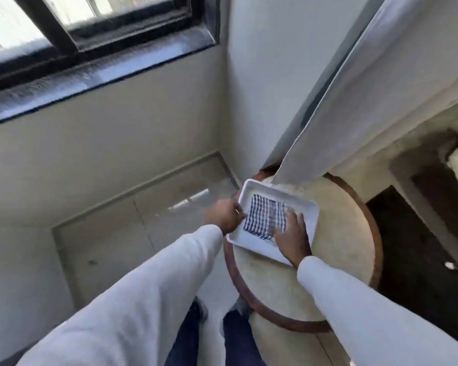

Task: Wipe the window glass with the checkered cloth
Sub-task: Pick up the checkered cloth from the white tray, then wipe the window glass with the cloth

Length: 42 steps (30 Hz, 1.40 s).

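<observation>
A folded blue-and-white checkered cloth (262, 216) lies flat in a white rectangular tray (306, 207) on a round table. My right hand (291, 236) rests on the cloth's right side, fingers spread over it. My left hand (224, 216) is at the tray's left rim, fingers curled against the edge. The window glass (8, 30) with its dark frame sits high at the upper left, above a dark sill (95, 75).
The round table (339, 233) has a pale top and a brown wooden rim. A white curtain (336, 101) hangs down onto the table behind the tray. Cream walls meet in a corner. My legs and shoes stand on the pale floor beside the table.
</observation>
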Each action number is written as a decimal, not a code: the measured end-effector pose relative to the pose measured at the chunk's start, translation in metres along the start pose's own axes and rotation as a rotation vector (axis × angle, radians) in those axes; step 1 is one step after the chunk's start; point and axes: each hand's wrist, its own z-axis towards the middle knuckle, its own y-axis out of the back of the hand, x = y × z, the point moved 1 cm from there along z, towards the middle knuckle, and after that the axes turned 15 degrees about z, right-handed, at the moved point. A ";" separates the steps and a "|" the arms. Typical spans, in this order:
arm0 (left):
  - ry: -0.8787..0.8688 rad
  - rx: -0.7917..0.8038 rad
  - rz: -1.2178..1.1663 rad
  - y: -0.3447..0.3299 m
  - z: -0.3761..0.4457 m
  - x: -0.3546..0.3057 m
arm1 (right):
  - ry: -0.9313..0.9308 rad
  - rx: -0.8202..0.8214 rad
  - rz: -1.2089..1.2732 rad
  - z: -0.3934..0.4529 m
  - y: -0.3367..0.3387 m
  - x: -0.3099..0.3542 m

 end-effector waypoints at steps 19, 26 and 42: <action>0.133 0.012 -0.126 -0.100 0.108 -0.036 | -0.413 -0.129 0.603 0.108 -0.044 -0.106; 0.163 0.038 -0.626 0.057 0.033 -0.028 | -0.271 0.313 1.287 0.066 0.033 0.040; -0.430 -0.896 -0.910 0.467 -0.296 -0.075 | 0.543 0.904 1.274 -0.110 0.225 0.510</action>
